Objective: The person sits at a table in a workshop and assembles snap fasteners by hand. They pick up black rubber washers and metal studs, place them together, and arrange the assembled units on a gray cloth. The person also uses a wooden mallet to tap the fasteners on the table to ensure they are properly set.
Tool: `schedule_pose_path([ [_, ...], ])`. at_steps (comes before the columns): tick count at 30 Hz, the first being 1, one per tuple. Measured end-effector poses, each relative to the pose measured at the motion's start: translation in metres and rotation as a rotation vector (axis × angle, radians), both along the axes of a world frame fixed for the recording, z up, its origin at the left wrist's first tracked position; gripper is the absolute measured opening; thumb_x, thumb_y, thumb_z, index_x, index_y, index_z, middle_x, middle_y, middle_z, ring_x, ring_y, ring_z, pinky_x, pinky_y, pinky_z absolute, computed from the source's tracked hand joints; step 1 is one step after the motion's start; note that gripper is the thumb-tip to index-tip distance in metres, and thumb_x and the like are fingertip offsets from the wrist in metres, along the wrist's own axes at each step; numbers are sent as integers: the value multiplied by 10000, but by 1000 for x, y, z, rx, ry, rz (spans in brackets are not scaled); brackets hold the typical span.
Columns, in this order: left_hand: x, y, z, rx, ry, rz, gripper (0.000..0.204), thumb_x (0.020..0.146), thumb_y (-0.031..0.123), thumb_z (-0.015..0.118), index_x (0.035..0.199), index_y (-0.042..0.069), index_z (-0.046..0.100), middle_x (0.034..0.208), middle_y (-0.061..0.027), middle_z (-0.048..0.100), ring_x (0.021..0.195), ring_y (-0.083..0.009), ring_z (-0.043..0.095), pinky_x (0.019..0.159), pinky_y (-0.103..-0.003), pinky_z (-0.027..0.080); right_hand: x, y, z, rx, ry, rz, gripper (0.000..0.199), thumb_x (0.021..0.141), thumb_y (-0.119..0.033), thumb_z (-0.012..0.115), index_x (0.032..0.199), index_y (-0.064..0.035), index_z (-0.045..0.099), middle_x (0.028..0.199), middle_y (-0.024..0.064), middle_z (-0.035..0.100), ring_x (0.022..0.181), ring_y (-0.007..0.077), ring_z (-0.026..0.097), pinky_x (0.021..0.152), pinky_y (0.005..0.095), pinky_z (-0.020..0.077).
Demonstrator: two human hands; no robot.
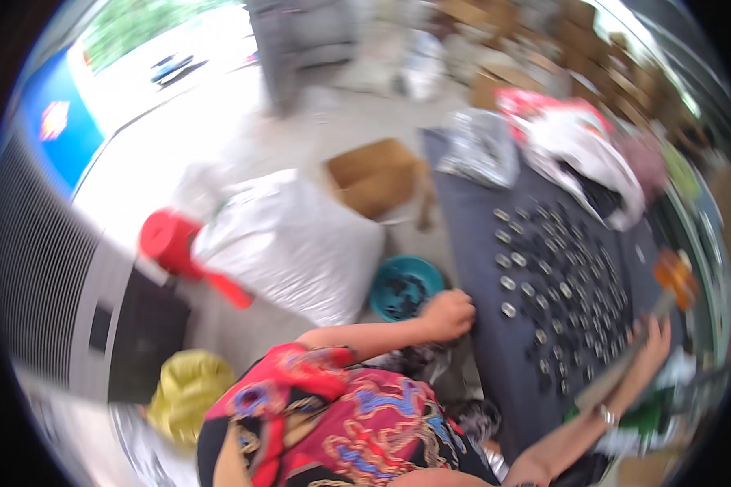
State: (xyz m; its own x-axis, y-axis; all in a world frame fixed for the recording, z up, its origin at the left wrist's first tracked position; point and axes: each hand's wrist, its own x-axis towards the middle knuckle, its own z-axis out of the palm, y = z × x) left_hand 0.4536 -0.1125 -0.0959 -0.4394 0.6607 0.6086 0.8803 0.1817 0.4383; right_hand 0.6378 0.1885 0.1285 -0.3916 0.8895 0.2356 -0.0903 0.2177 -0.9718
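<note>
My left hand is curled into a fist at the near-left edge of the dark table. Whether anything is inside it is hidden. On the right side of the table, my right hand is closed round the long handle of a mallet with an amber-orange head. The picture is blurred there. Between my hands, many small dark pieces with pale metal rings lie spread in loose rows on the tabletop. Just beyond my left fist, a teal basin on the floor holds dark pieces.
At the table's far end are a clear plastic bag and an opened white bag with dark contents. A large white sack, an open cardboard box and a red roll stand left. Stacked cartons fill the back.
</note>
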Motion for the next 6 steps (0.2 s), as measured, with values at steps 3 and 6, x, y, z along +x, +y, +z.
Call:
schedule_pose_path([
  [3, -12, -15, -15, 108, -121, 39, 104, 764, 171, 635, 782, 69, 648, 753, -104, 574, 762, -293, 573, 676, -398, 477, 2, 13, -2, 63, 120, 226, 450, 852, -128, 562, 1280, -20, 474, 877, 65, 589, 637, 99, 545, 484, 226, 439],
  [6, -72, -86, 1, 35, -409, 612, 270, 863, 279, 598, 1038, 97, 694, 1028, -121, 684, 931, -263, 648, 808, -423, 496, -10, -15, 22, 7, 39, 137, 433, 841, -110, 572, 1254, -7, 488, 812, 73, 576, 593, 96, 536, 457, 229, 430],
])
